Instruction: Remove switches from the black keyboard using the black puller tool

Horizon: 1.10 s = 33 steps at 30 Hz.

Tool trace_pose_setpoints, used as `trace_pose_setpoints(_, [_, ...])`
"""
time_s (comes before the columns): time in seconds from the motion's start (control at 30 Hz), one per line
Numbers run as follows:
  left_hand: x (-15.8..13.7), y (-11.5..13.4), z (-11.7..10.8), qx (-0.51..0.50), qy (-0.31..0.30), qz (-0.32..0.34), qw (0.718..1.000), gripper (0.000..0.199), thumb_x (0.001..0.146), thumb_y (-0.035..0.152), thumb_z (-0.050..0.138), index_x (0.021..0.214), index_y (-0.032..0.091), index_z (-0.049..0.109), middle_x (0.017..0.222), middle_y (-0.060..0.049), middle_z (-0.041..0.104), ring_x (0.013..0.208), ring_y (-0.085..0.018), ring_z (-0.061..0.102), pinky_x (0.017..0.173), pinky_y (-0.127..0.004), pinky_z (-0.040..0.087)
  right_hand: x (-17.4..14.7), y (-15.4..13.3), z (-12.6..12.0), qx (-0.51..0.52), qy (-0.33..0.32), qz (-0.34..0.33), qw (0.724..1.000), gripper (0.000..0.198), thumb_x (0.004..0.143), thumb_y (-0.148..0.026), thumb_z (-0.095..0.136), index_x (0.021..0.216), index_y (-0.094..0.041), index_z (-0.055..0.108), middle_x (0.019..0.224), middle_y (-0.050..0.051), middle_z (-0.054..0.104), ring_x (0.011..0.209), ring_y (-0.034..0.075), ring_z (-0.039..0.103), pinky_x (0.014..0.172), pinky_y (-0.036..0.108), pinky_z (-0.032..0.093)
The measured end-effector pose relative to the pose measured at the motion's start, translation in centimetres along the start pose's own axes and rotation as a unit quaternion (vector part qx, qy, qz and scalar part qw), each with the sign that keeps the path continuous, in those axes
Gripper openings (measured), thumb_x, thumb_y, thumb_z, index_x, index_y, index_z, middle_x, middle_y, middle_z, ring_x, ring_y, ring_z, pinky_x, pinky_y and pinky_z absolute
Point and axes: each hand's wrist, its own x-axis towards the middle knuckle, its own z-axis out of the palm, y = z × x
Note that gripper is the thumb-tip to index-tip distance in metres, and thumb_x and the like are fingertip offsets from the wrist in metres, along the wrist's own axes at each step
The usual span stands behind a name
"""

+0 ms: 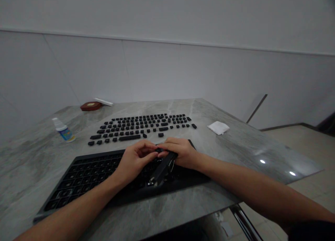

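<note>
A black keyboard base (86,174) without its keycaps lies in front of me at the table's near edge. Over its right half, my left hand (134,160) pinches a small dark piece, probably a keycap (158,150), with thumb and forefinger. My right hand (181,151) meets it there, its fingertips against the same piece. A black keycap puller (162,169) with thin wire loops and a metal end is tucked in my right hand, pointing down toward me. The fingers partly hide the small piece.
Loose black keycaps (129,138) are laid out in rows behind the keyboard on the grey marbled table (209,153). A small white spray bottle (64,131) stands left. At right lies a folded white tissue (218,127). A reddish-brown box (90,106) and a white bar (104,102) sit far back.
</note>
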Motion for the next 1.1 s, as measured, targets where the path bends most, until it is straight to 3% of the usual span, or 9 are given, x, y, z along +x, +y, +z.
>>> trace_pose_setpoints(0.1, [0.6,0.4,-0.6,0.024,-0.022,-0.019,0.999,0.021,0.083,0.030,0.070,0.095,0.014,0.065,0.091,-0.005,0.073,0.084,-0.018,0.070,0.080,-0.032,0.058,0.3,0.6,-0.5,-0.017,-0.012,-0.018,1.000,0.023,0.097,-0.029,0.054,0.101,-0.012,0.069,0.077,0.006,0.064,0.065,0.012,0.058,0.057,0.022,0.048])
trace_pose_setpoints(0.2, [2.5,0.7,-2.8,0.186,-0.049,0.025,0.981,0.018,0.085,0.028,0.065,0.099,0.016,0.067,0.095,-0.005,0.072,0.087,-0.018,0.068,0.081,-0.035,0.056,0.6,3.1,-1.5,-0.042,0.005,0.017,0.999,0.022,0.095,-0.029,0.057,0.097,-0.011,0.070,0.078,0.007,0.066,0.068,0.013,0.060,0.062,0.024,0.048])
trace_pose_setpoints(0.33, [6.1,-0.7,-6.9,0.470,-0.053,0.138,0.870,0.013,0.083,0.016,0.064,0.093,0.017,0.072,0.098,-0.008,0.070,0.096,-0.024,0.060,0.092,-0.044,0.047,0.0,8.2,-2.7,-0.064,-0.017,0.201,0.977,0.013,0.087,-0.019,0.064,0.094,-0.015,0.074,0.086,0.008,0.071,0.079,0.016,0.064,0.078,0.029,0.049])
trace_pose_setpoints(0.43, [7.5,-2.8,-8.7,0.519,-0.078,0.158,0.836,0.014,0.084,0.016,0.064,0.097,0.017,0.071,0.099,-0.008,0.069,0.095,-0.023,0.057,0.091,-0.041,0.045,-1.0,10.9,-2.9,-0.075,-0.032,0.262,0.962,0.014,0.079,-0.010,0.067,0.089,-0.014,0.075,0.083,0.008,0.072,0.078,0.018,0.065,0.076,0.029,0.047])
trace_pose_setpoints(0.7, [7.7,-5.5,-8.4,0.508,-0.071,0.203,0.834,0.013,0.088,0.024,0.063,0.097,0.016,0.070,0.102,-0.008,0.068,0.094,-0.022,0.054,0.090,-0.038,0.043,-2.5,12.3,-1.9,-0.068,-0.073,0.349,0.932,0.017,0.078,-0.026,0.074,0.091,-0.016,0.077,0.084,0.006,0.073,0.077,0.018,0.065,0.071,0.025,0.044])
trace_pose_setpoints(1.1, [8.4,-6.4,-8.6,0.488,-0.082,0.167,0.853,0.004,0.083,0.018,0.066,0.083,0.019,0.070,0.092,-0.002,0.073,0.087,-0.020,0.059,0.086,-0.035,0.040,-2.3,12.3,-1.9,-0.068,-0.142,0.404,0.901,0.022,0.075,-0.041,0.074,0.080,-0.020,0.077,0.069,0.002,0.067,0.067,0.016,0.059,0.062,0.025,0.037])
